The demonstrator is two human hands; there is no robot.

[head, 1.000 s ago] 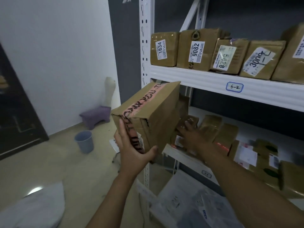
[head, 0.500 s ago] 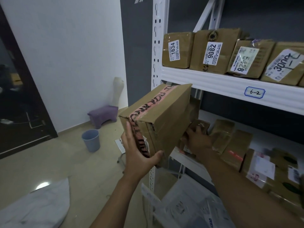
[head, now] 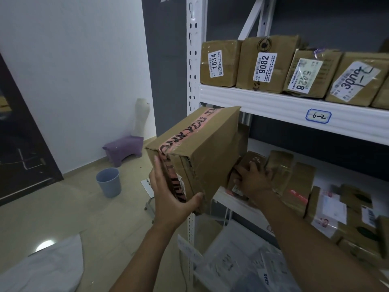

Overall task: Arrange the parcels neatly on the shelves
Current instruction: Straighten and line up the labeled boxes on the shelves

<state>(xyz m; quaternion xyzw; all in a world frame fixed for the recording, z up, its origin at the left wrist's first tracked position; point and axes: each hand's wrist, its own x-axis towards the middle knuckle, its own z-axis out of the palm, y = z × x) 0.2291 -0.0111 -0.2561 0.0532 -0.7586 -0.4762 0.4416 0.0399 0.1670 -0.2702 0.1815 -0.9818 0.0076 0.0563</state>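
While the right grip clutches a small brown taped parcel, the left grip clasps one end of the stiff-looking, bulky pink-taped brown cardboard box; supporting underneath seems safer.

Dim room, floor glare lower left, wide-angle bending at edges.

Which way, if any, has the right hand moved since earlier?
No: against the white upright the right hand stays put; only its fingers closed round the small parcel.
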